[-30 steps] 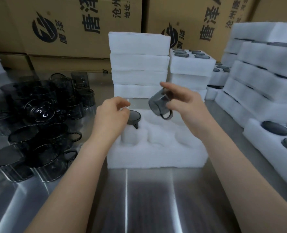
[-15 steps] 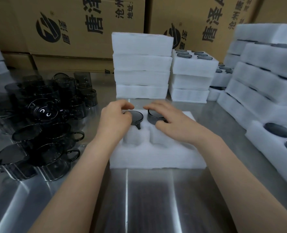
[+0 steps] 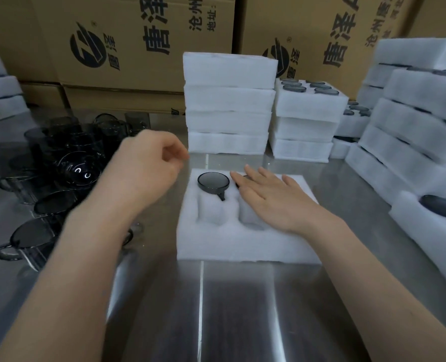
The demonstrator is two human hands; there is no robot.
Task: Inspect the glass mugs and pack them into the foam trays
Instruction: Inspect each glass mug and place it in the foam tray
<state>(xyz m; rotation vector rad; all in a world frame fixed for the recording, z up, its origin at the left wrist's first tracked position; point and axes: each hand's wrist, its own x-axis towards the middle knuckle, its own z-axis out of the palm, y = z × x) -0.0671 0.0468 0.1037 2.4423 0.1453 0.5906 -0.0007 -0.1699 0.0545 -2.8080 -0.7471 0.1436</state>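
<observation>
Right hand [image 3: 271,195] flat over foam tray [image 3: 242,248], fingers straight, slightly spread, resting on second mug [image 3: 238,184], mostly hidden. First mug [image 3: 213,181] seated in tray pocket just left of right fingertips. Left hand [image 3: 148,163] in air, blurred, fingers loosely curled, holding nothing. Loose mugs [image 3: 54,178] left of those fingers.

1. Worn on the head, wide-angle, looking forward and down.
2. Close over the tabletop [image 3: 237,309], with the foam tray [image 3: 242,246] at mid-frame.
3. Facing stacked cardboard boxes [image 3: 143,37] along the top edge.
4. One view only, nothing shared.
</observation>
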